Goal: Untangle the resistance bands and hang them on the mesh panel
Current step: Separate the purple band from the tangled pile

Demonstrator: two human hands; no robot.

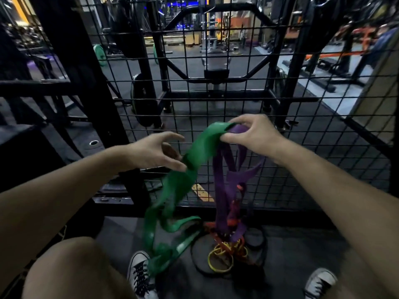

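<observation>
In front of the black mesh panel [216, 100], the person's right hand [252, 134] pinches the top of a wide green band [194, 156] and a purple band [222, 169] between thumb and curled fingers, holding both up. The left hand [155, 152] has its fingers spread and loosely bent, thumb and fingertips touching the green band lower down without a clear grip. Both bands trail to the floor, where the purple one runs into a knot of red, orange and yellow bands [226, 249] between two sneakers [140, 275].
</observation>
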